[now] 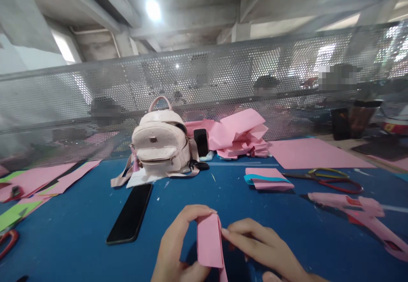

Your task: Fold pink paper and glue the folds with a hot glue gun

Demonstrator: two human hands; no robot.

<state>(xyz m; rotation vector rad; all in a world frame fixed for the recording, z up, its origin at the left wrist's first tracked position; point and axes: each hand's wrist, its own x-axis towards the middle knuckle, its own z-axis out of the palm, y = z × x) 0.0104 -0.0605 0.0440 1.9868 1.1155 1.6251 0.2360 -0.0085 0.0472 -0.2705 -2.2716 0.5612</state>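
Note:
A folded piece of pink paper [209, 241] stands upright near the table's front edge, and a narrow strip of it hangs down at the bottom right. My left hand [178, 248] grips it, fingers over the top and thumb low on the near side. From the right, my right hand [264, 243] touches the paper's edge with an outstretched index finger. Its other fingers are partly bent and its thumb is only partly in view. Beyond the hands lies a small folded pink packet [270, 183] with a blue strip [263, 177] around it.
Left of my hands lies a black phone [130, 214]. A pale backpack [162, 141], another phone [201, 141] and crumpled pink paper [244, 131] stand behind. Scissors [334, 178] and a pink glue gun [353, 205] lie right. A perforated metal screen [207, 78] closes the back.

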